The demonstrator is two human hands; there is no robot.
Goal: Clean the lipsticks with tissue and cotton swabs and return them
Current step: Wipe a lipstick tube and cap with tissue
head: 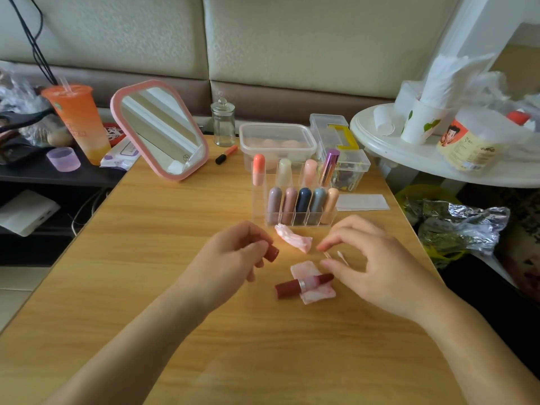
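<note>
Pinching a dark red cap (pixel 272 254), the left hand (pixel 233 254) faces the right hand (pixel 369 266), loosely open above the lipstick (pixel 304 285).

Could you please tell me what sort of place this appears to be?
Probably a home living room, used as a makeup corner: a cream padded sofa back stands behind the light wooden table, which carries a pink-framed standing mirror and a clear acrylic organiser of lipsticks.

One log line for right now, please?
left hand grips dark red lipstick cap; right hand over white cotton swab; open red lipstick on stained tissue
</note>
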